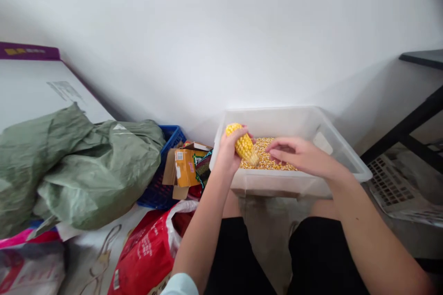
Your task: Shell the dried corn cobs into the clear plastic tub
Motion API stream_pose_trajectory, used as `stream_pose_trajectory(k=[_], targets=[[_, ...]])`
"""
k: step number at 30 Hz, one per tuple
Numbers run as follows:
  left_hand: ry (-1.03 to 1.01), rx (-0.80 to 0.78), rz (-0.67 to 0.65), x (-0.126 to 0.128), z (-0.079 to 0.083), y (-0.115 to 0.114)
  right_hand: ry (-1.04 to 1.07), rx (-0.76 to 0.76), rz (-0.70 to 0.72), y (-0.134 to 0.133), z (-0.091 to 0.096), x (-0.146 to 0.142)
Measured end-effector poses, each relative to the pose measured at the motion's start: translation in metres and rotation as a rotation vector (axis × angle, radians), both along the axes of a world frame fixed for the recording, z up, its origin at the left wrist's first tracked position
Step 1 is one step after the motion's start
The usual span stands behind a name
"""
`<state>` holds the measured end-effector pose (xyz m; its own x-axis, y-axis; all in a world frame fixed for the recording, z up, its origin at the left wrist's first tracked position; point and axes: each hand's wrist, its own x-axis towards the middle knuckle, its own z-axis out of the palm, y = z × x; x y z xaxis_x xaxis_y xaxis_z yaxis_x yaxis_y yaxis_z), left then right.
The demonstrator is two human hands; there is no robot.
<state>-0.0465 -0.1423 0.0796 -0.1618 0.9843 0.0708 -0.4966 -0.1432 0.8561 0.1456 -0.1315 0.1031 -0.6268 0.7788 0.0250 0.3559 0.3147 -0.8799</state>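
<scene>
Left hand [226,154] gripping corn cob [244,145], right hand [297,153] open over kernels [266,154] in clear plastic bin [277,122]

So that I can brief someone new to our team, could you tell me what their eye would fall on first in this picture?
The bright yellow corn cob gripped in the left hand stands out first, held over a clear plastic tub right of centre. Loose corn kernels lie in the tub beneath the right hand. To the left, a crumpled green woven sack draws the eye, with a red plastic bag at the bottom.
</scene>
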Motion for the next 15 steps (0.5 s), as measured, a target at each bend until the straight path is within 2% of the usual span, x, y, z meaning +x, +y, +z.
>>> stream_pose_trajectory(k=[3, 5, 8, 12, 15], targets=[[-0.255, 0.027, -0.015, 0.003, 0.017, 0.039, 0.117, -0.111, 0.044, 0.03, 0.01, -0.018], [-0.337, 0.045, 0.013, 0.001, 0.017, 0.057, 0.201, -0.166, 0.049, 0.047, 0.008, -0.025], [-0.397, 0.055, 0.071, -0.003, 0.008, 0.071, 0.287, -0.21, 0.035, 0.063, -0.004, -0.031], [-0.396, 0.046, 0.1, -0.005, -0.009, 0.074, 0.317, -0.223, -0.026, 0.072, -0.024, -0.04], [-0.328, 0.044, 0.142, -0.004, -0.018, 0.075, 0.28, -0.164, -0.098, 0.074, -0.037, -0.05]])
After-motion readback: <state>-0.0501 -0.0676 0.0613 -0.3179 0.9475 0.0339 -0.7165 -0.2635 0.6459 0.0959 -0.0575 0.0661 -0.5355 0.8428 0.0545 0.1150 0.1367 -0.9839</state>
